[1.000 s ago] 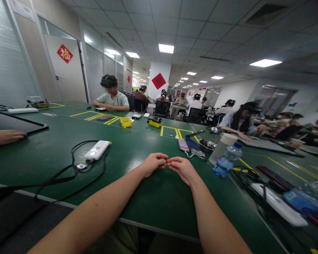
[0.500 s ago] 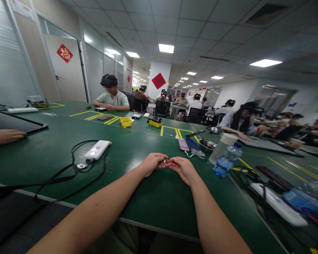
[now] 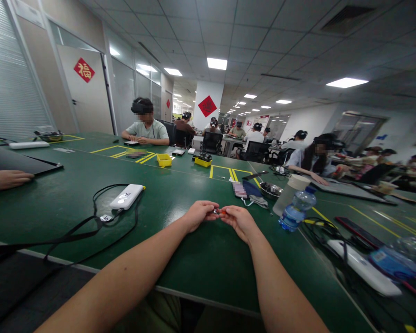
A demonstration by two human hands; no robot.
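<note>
Above the green table (image 3: 180, 194), my two hands come together with their fingertips almost touching. My left hand (image 3: 201, 215) is closed in a pinch on a small shiny metal piece (image 3: 215, 211), mostly covered by the fingers. Between the fingertips of my right hand (image 3: 240, 222) is a small orange-red piece (image 3: 223, 212), also pinched. The two pieces sit end to end or nearly so; whether they are joined I cannot tell. Both are too small to name by kind.
A white power bank (image 3: 126, 197) with black cables lies to the left. On the right stand a water bottle (image 3: 298, 209) and a pale cup (image 3: 290, 192), near a metal bowl (image 3: 271, 190). Yellow trays (image 3: 164, 160) sit farther back. Another person's hand (image 3: 9, 179) rests at the left edge.
A little more of the orange-red piece shows between the fingertips. Otherwise my hands hold almost the same place.
</note>
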